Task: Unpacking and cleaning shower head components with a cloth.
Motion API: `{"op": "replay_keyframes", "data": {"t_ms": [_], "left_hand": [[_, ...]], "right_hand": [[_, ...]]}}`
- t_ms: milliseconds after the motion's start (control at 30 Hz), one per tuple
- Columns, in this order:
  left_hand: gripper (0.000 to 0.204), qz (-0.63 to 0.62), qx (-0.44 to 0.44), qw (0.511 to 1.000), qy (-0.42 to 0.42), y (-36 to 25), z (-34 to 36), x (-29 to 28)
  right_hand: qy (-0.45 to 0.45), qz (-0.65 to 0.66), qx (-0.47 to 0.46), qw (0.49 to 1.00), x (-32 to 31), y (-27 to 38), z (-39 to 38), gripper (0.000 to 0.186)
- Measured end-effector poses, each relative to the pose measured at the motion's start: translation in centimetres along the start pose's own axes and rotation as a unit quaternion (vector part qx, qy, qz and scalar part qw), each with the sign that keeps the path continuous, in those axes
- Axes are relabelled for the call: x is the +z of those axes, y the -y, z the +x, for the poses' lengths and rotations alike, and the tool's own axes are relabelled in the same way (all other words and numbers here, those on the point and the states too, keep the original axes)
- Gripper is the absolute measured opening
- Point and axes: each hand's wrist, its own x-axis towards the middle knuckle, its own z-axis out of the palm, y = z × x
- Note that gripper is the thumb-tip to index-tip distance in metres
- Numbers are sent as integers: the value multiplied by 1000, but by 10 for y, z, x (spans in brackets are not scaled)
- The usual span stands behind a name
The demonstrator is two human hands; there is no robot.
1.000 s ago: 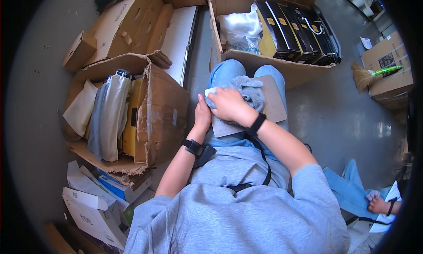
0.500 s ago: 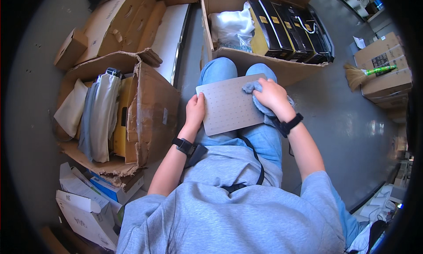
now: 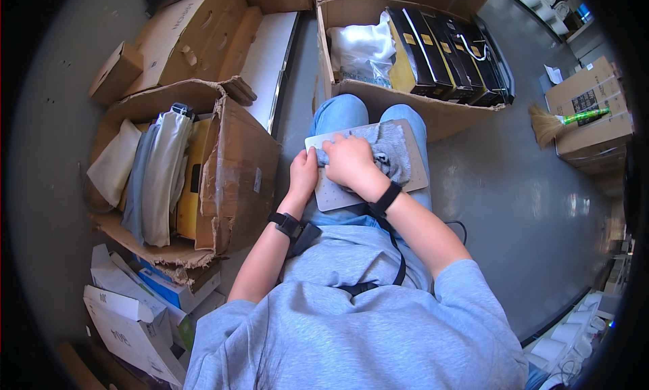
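Note:
A flat grey metal plate (image 3: pixel 335 196) with rounded corners and rows of small dots or holes rests on my thighs. My left hand (image 3: pixel 303 170) grips its left edge, thumb on top and the other fingers hidden at the edge. A crumpled grey-blue cloth (image 3: pixel 394 153) lies over the plate's middle and right part. My right hand (image 3: pixel 350 161) presses the cloth down near the plate's left side, its fingers closed on the bunched fabric. The plate's right end shows bare past the cloth.
Beyond my knees stands an open carton (image 3: pixel 378 89) with black-and-yellow boxes (image 3: pixel 436 58) and a white plastic bag (image 3: pixel 363 50). At left, a torn carton (image 3: pixel 247 167) holds wrapped pieces (image 3: pixel 164 180). Opened white boxes (image 3: pixel 128 329) lie below it. A straw broom (image 3: pixel 545 125) rests by cartons at right.
My right hand has swept left across the plate with the cloth, from its right edge to near my left hand. The cloth now spreads over the plate's middle. My left hand keeps its hold.

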Motion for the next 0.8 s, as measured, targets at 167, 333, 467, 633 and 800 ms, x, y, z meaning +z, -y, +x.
{"op": "replay_keyframes", "data": {"t_ms": [167, 333, 467, 633, 800], "left_hand": [[41, 19, -2, 1000, 10, -5, -2, -1], [41, -15, 7, 1000, -16, -1, 0, 6], [42, -14, -5, 1000, -17, 3, 2, 7], [42, -23, 7, 1000, -9, 1, 1, 3], [42, -7, -6, 1000, -9, -3, 0, 4]], "right_hand": [[12, 51, 2, 999, -8, -28, -40, 29], [-5, 30, 81, 996, -17, -52, -67, 26], [1, 36, 77, 996, -18, -54, -67, 44], [26, 34, 94, 995, -20, -47, -49, 46], [163, 53, 164, 971, -28, -48, -22, 42]]}}
